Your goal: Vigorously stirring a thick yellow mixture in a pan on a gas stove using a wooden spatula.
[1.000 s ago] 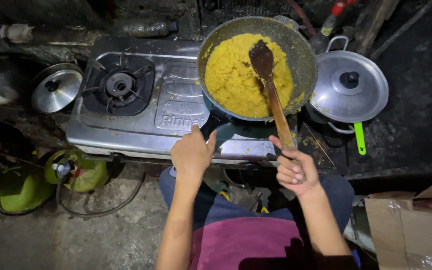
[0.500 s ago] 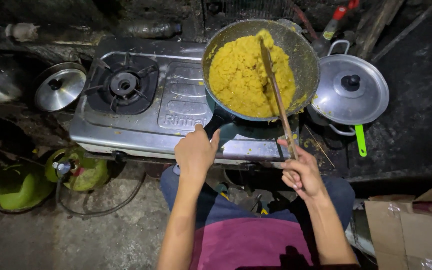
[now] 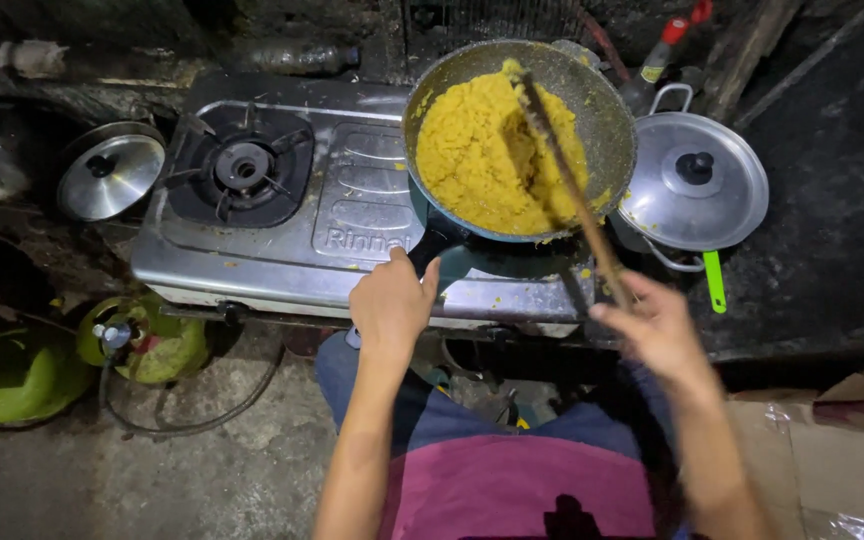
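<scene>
A bare concrete floor (image 3: 202,470) is lying dim under the stove, with green gas cylinders (image 3: 142,340) standing on it at the left. A dark, sooty surface (image 3: 832,230) is stretching to the right, and a blackened wall (image 3: 152,30) is rising behind.

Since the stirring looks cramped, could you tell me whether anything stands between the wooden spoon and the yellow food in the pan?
Nothing visible does. The right hand holds the wooden spoon, whose far end already lies in the yellow food. The left hand grips the pan handle.
</scene>
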